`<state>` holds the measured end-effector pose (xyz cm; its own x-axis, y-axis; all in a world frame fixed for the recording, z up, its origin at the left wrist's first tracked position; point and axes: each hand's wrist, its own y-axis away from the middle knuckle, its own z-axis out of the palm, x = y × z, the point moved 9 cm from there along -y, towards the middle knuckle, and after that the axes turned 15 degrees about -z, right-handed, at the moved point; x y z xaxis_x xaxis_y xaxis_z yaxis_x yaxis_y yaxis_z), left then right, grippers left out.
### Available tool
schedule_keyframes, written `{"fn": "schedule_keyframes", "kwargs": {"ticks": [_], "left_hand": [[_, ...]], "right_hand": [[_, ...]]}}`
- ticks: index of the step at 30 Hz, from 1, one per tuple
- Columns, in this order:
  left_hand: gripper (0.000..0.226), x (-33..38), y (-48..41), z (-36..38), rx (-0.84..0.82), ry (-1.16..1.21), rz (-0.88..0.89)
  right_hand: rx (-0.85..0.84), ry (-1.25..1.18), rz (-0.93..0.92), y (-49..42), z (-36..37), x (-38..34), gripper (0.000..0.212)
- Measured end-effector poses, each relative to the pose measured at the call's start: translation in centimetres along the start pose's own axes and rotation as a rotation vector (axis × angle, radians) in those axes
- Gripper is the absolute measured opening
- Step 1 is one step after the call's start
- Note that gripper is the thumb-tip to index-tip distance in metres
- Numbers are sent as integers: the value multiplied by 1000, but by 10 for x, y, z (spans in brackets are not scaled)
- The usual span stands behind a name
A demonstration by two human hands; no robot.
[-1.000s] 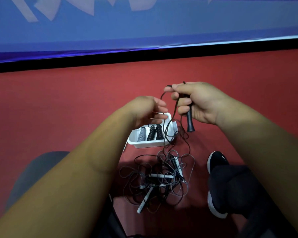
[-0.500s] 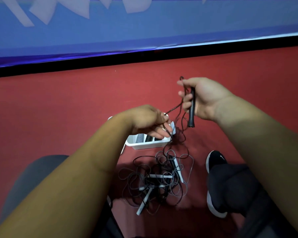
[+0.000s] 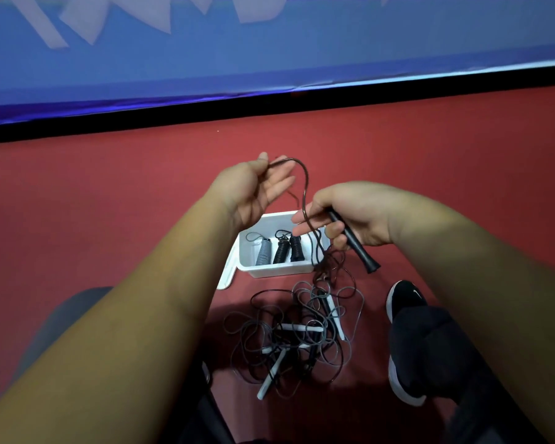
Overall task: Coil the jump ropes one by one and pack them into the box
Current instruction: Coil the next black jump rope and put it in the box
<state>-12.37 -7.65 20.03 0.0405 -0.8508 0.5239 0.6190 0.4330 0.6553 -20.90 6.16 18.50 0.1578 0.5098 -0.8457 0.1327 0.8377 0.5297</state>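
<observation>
While the right hand [image 3: 350,216] gripped the black handle [image 3: 362,251] above the white box [image 3: 279,271], the left hand [image 3: 253,193], at its 10 o'clock, pinched the cord [image 3: 305,177]. Tangled jump ropes [image 3: 295,331] lay at the box's 6 o'clock, and red floor [image 3: 109,203] spread toward 9 and 12.

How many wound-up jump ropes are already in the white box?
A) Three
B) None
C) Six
A: inside the white box a grey coil sits beside a middle black coil and a right black coil.
</observation>
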Motion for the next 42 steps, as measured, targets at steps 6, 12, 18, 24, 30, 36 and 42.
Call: {"fn": "schedule_keyframes", "kwargs": {"ticks": [6, 12, 18, 24, 30, 36, 42], "left_hand": [[19, 22, 1, -17, 85, -30, 105], [38, -10, -1, -5, 137, -523, -63], [38, -70, 1, 1, -24, -1453, -234], [18, -88, 1, 1, -159, -1458, -283], [12, -81, 5, 5, -137, -1279, -320], [10, -60, 7, 16, -87, -900, -267], [24, -40, 1, 3, 71, -739, -176]], "right_hand": [[58, 172, -244, -2, -7, -20, 18], [153, -26, -420, 2, -8, -43, 23], [272, -257, -501, 7, -29, -57, 23], [442, -338, -534, 13, -62, -58, 25], [523, -45, -215, 6, -77, -27, 15], [442, 132, -57, -1, -56, -1, 17], [284, 140, -69, -2, -32, -4, 16]]}}
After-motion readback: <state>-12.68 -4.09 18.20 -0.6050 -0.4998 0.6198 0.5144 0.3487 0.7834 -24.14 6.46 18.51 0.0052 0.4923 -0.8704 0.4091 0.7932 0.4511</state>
